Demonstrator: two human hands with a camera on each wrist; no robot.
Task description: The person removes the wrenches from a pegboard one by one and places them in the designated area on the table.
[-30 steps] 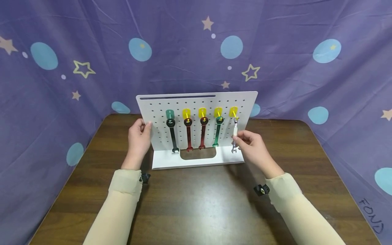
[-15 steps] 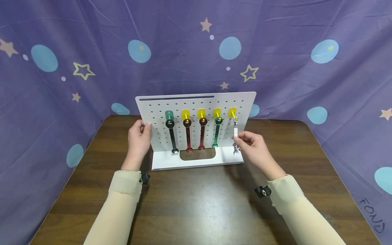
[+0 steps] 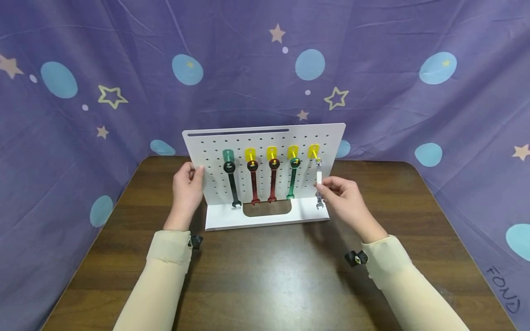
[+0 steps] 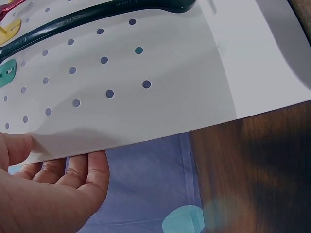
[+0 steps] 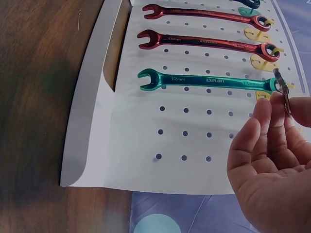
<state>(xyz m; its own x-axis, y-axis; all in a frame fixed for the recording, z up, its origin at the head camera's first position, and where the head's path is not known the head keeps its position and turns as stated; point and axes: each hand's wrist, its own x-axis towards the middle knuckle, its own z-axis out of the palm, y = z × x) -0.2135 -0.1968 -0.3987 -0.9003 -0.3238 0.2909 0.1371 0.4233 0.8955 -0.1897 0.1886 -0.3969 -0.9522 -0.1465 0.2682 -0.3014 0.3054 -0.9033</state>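
Note:
A white pegboard stand (image 3: 215, 216) stands upright on the wooden table. At its left edge my left hand (image 3: 187, 189) grips the board, thumb on the front and fingers behind, as the left wrist view shows. My right hand (image 3: 341, 200) pinches a silver combination wrench (image 3: 319, 202) by its middle, between thumb and fingers. Its upper end overlaps the tip of the rightmost yellow hook (image 3: 313, 151) in the head view. To the left hang a green wrench (image 3: 293, 179), two red wrenches (image 3: 254, 184) (image 3: 273, 181) and a black wrench (image 3: 233, 186). In the right wrist view the silver wrench (image 5: 285, 99) shows nearly edge-on.
The black wrench hangs from a green hook (image 3: 228, 155); the others hang from yellow hooks. A cutout opens in the stand's base. The brown table (image 3: 265, 276) extends around it, with a purple patterned curtain (image 3: 248, 92) behind and at both sides.
The silver wrench's lower end has swung slightly to the right, its upper end staying by the rightmost hook. My left hand keeps its grip on the board's edge.

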